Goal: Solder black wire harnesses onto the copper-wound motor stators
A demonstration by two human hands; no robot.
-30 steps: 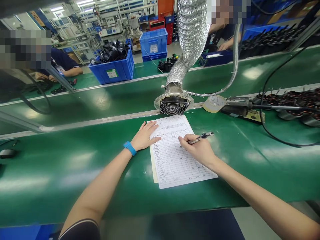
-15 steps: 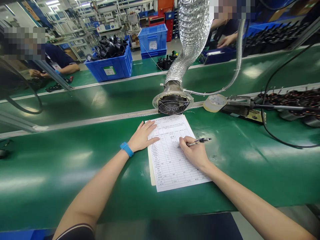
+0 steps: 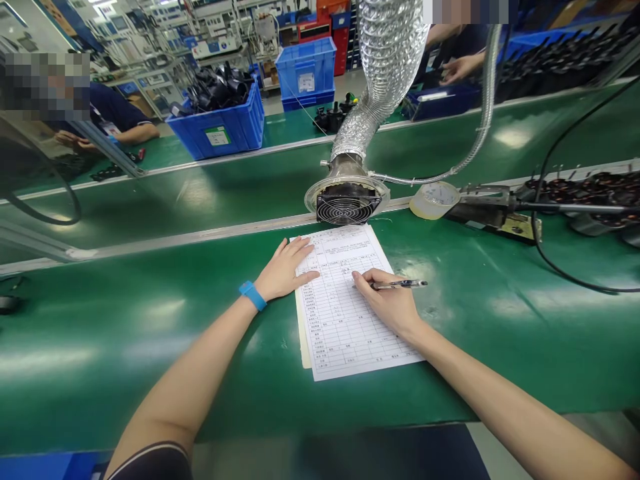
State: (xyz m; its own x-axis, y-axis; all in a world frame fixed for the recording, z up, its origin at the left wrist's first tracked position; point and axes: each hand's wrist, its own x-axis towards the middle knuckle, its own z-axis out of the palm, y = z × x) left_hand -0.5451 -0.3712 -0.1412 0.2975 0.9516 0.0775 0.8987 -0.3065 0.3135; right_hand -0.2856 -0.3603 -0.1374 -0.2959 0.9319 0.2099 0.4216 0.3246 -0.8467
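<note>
A printed form (image 3: 345, 340) with a ruled table and some handwriting lies on the green bench (image 3: 240, 393), with a cream sheet (image 3: 303, 333) showing under its left edge. My left hand (image 3: 285, 270) rests flat on the form's upper left edge, fingers spread, a blue band (image 3: 253, 296) around the wrist. In my right hand (image 3: 393, 303) a pen (image 3: 405, 284) is gripped, its tip side low over the middle of the form. The fingers hide part of the pen, and I cannot tell whether its tip touches the paper.
Just beyond the form hangs a fan (image 3: 346, 208) on a silver duct (image 3: 387, 67). To the right are a tape roll (image 3: 434, 201), a black cable (image 3: 565, 273) and several motor-like parts (image 3: 595, 193). Blue bins (image 3: 220, 130) and two co-workers are across the bench.
My right hand, with the pen, has shifted slightly left and up on the form, and the pen lies flatter. The left hand stays put. A co-worker's hand at the back right has moved.
</note>
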